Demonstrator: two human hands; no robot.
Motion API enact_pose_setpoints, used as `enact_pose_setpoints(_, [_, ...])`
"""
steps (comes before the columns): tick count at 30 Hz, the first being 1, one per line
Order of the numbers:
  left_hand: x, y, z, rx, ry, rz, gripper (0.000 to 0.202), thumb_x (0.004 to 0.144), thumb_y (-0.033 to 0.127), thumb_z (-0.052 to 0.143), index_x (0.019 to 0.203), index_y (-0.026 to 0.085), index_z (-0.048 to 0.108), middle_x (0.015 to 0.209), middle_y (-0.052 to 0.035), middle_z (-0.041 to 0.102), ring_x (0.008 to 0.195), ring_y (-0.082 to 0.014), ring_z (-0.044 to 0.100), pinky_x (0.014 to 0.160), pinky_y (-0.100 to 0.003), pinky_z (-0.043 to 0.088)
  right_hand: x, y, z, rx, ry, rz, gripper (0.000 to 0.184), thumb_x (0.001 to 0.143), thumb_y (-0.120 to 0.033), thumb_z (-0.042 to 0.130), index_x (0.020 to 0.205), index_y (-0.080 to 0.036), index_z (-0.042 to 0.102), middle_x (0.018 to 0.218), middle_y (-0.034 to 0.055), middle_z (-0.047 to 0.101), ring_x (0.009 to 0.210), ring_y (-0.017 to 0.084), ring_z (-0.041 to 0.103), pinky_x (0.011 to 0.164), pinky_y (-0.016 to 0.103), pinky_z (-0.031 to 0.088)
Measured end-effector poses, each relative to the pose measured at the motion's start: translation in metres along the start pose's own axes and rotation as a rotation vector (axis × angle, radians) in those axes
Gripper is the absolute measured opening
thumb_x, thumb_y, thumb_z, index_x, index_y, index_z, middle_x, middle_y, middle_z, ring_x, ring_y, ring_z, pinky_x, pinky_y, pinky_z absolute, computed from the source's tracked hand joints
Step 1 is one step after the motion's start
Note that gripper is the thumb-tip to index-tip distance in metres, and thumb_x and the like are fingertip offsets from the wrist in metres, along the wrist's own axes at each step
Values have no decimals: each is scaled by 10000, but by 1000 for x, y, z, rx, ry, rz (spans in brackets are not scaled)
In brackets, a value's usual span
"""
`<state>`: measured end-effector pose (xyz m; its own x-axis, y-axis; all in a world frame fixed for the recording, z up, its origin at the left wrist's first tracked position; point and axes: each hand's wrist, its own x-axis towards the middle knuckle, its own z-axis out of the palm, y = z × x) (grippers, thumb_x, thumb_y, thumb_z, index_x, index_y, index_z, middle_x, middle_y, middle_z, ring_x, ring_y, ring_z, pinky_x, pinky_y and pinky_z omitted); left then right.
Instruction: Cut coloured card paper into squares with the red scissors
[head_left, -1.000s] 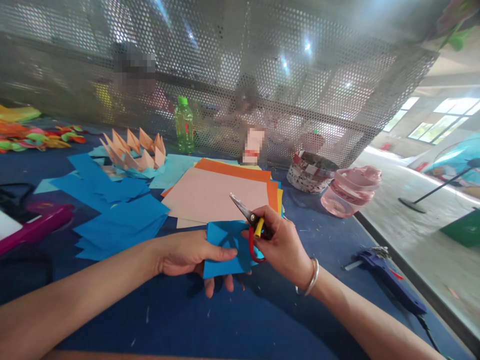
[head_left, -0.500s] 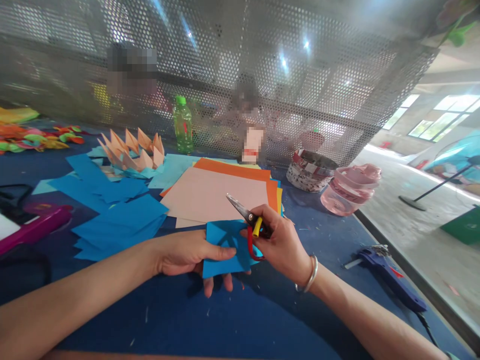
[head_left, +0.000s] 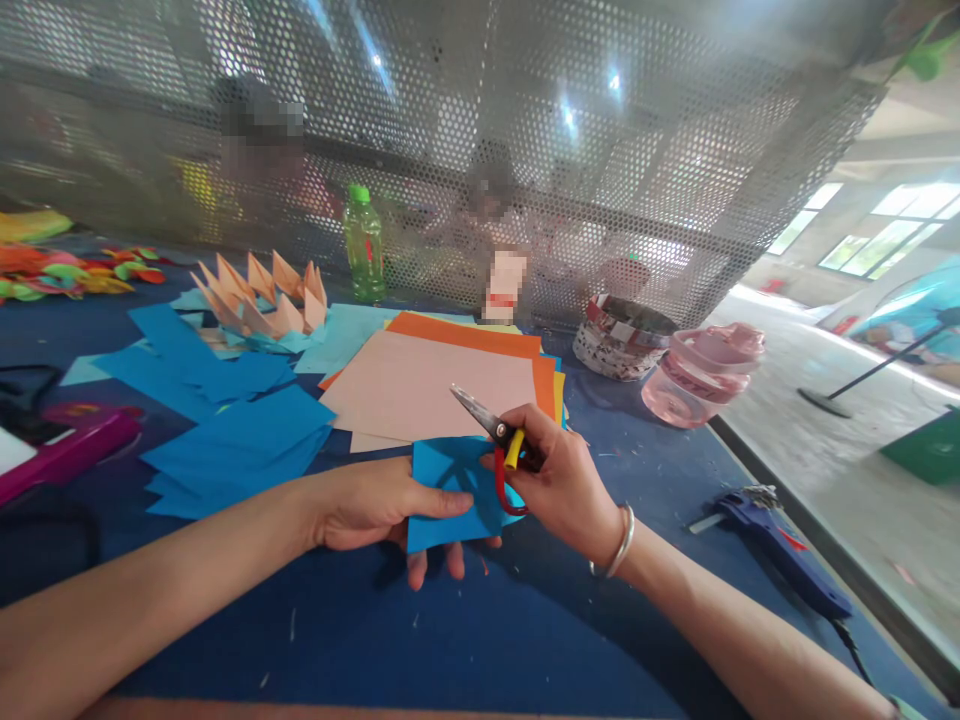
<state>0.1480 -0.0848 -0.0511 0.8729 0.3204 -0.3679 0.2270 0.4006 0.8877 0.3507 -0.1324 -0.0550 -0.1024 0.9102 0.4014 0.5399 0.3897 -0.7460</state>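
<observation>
Blue table (head_left: 450,640): paper (head_left: 465,470) in left grip (head_left: 367,505).

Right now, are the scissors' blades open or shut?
Shut: the scissors in the right hand show both blades together as one narrow point, with no gap between them.

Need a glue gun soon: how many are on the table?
2: a blue glue gun at the right, a magenta glue gun at the far left. Others may be hidden.
</observation>
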Motion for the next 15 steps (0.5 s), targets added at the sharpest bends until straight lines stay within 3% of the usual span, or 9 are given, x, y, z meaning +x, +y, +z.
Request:
enact_pose_setpoints(8, [-6, 4, 9, 23, 53, 26, 295, 955, 234, 496, 1196, 192, 660, 1065, -90, 752, 716, -160, 698, 422, -164, 406, 1, -2, -1, -15, -17, 15, 283, 719, -39, 600, 935, -219, 566, 730, -49, 609, 653, 115, 538, 581, 198, 397])
enact_pose_setpoints(15, [-4, 5, 8, 7, 70, -3, 249, 924, 237, 547, 1131, 183, 674, 1049, -90, 758, 698, -163, 704, 405, -160, 419, 1, -3, -1, -9, -30, 46, 248, 731, -86, 633, 931, -218, 570, 721, -43, 605, 631, 117, 538, 571, 205, 404])
